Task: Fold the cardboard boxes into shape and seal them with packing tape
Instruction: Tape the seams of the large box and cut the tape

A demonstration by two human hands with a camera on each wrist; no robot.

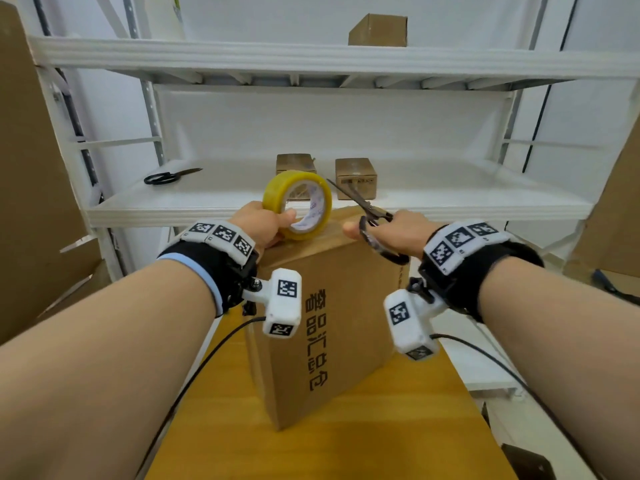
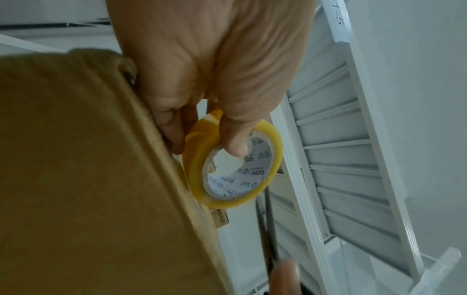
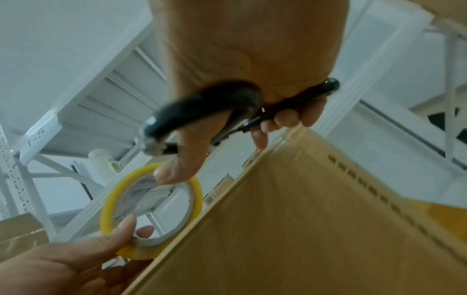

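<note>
Standing upright, brown cardboard box [image 1: 332, 327] bears black print.

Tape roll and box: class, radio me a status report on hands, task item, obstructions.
Left hand grips tape roll at box top. Right hand holds scissors, blades apart. No strip visible across top. Nothing blocking.

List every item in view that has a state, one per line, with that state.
large cardboard box: folded up, standing on the wooden table.
tape roll: held upright at the box's top by the left hand.
scissors: in the right hand, blades nearly closed.
second scissors: lying closed on the shelf.
two small boxes: closed, on the shelf.
</note>
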